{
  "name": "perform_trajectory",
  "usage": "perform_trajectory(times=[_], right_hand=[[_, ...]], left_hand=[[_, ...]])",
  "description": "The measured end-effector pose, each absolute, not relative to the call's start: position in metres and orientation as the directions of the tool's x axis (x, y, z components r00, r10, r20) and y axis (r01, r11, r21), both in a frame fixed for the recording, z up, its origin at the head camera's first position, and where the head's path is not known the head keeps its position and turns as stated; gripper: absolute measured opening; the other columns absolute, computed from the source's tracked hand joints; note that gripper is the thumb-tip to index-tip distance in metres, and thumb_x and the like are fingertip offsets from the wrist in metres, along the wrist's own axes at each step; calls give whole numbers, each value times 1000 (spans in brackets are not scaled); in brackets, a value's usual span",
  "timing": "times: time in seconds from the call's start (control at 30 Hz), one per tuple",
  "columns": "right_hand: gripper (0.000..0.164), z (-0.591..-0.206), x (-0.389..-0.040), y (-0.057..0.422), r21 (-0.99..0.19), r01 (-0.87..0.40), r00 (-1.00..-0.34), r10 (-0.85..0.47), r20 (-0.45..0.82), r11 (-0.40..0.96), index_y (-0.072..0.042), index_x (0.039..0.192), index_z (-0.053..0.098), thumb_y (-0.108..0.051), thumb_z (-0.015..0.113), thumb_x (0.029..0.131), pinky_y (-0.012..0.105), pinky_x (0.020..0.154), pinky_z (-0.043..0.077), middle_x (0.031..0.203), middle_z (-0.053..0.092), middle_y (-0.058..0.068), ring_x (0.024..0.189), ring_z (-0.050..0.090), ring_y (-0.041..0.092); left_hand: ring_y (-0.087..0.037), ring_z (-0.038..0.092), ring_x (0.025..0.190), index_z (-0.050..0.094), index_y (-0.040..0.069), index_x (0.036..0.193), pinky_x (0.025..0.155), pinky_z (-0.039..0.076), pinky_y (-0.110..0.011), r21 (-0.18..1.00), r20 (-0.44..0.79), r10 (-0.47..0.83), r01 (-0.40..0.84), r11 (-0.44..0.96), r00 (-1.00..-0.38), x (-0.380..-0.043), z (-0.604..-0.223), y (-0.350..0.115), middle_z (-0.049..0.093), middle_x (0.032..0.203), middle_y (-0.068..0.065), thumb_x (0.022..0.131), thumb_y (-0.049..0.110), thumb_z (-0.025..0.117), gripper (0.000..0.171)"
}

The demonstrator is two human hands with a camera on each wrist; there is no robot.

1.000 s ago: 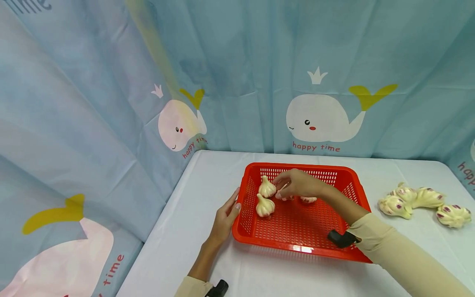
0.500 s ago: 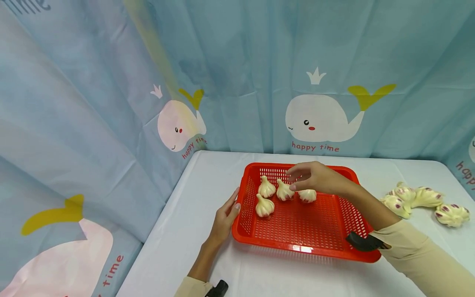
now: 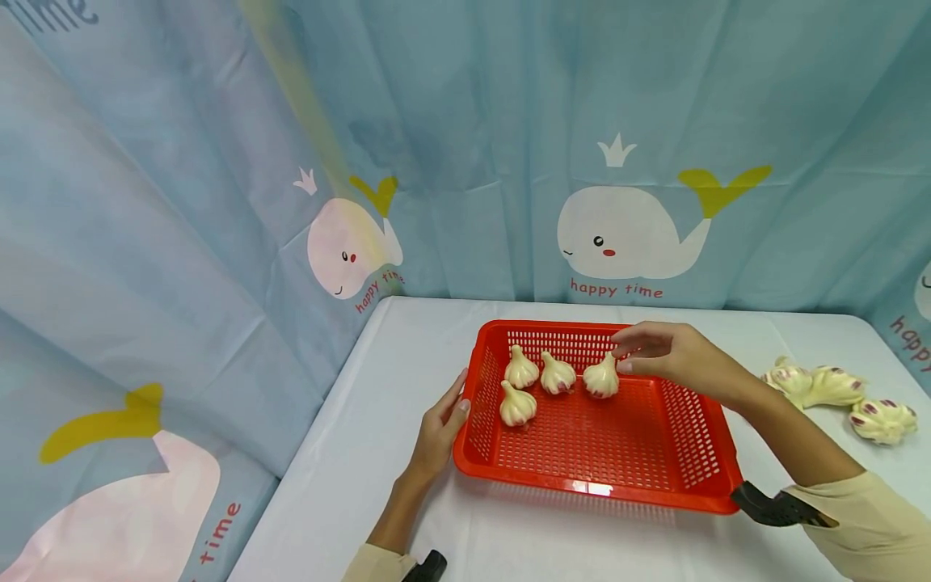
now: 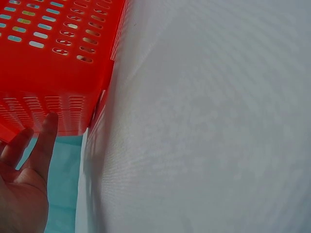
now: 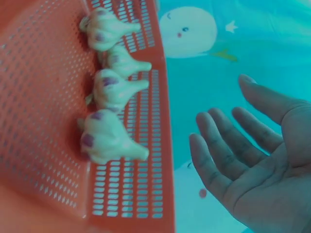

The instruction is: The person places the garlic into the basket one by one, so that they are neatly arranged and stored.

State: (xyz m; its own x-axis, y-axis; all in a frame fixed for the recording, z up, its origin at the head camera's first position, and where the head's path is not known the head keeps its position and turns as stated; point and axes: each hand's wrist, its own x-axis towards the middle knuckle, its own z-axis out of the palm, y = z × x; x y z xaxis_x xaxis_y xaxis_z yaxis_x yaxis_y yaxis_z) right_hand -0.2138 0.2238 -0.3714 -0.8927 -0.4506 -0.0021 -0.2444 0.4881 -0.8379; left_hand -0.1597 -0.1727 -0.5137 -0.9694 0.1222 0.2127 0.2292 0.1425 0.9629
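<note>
The right hand [image 3: 676, 352] is released, holding nothing, its fingers loosely bent over the far right part of the basket [image 3: 582, 487], just beside the rightmost garlic [image 3: 600, 378]. The left hand [image 3: 436, 427], fingers extended and not clenched, touches the basket's left side. Four garlics are in the basket: three in a row along its far side, one nearer, in front of the leftmost. More heads [image 3: 883, 421] lie on the table [image 3: 342, 461], right of the basket.
</note>
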Motion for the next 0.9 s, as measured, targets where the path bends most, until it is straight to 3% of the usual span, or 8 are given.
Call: perform_trajectory(times=[0.1,0.23,0.33,0.47,0.73,0.9], right_hand=[[51,-376,-208,236,-836,-214,-910,-414,-18,505,-9,141,65,-36,76,99,32,89,61,131,71,12,119,69,28],[49,-381,-201,252,-862,-184,-928,-372,-6,473,-6,141,63,-32,73,101,28,87,62,129,71,14,112,70,13],[45,-386,-196,266,-877,-187,-937,-350,23,443,-5,141,63,-26,72,103,27,87,63,125,74,6,107,70,3],[39,-395,-190,282,-873,-189,-951,-307,48,450,-8,138,64,-25,71,103,22,85,62,117,77,-9,104,72,2],[39,-413,-177,311,-889,-158,-974,-218,68,429,-6,139,62,-17,72,103,20,77,62,115,77,-16,97,75,4],[33,-425,-170,328,-892,-137,-985,-151,78,430,-18,135,66,-15,73,102,16,74,61,111,75,-23,97,71,-7]], left_hand=[[-30,61,136,40,25,165,96,60,-33,962,214,125,231,143,-969,-159,-513,-173,43,166,1,112,27,51,54],[-28,59,139,40,25,165,98,60,-33,959,221,129,240,150,-967,-159,-512,-173,43,167,1,113,27,51,54],[-27,58,140,40,26,165,99,59,-32,959,220,129,239,155,-967,-160,-512,-173,43,167,2,113,28,51,54],[-27,58,141,39,26,165,98,59,-32,959,216,127,234,156,-968,-160,-513,-173,43,167,3,113,27,50,54],[-27,57,142,39,27,166,98,60,-33,959,209,128,229,167,-969,-160,-512,-173,42,167,4,113,30,50,54],[-27,58,141,39,27,166,97,60,-32,960,205,124,224,167,-971,-159,-511,-172,43,167,4,113,30,50,54]])
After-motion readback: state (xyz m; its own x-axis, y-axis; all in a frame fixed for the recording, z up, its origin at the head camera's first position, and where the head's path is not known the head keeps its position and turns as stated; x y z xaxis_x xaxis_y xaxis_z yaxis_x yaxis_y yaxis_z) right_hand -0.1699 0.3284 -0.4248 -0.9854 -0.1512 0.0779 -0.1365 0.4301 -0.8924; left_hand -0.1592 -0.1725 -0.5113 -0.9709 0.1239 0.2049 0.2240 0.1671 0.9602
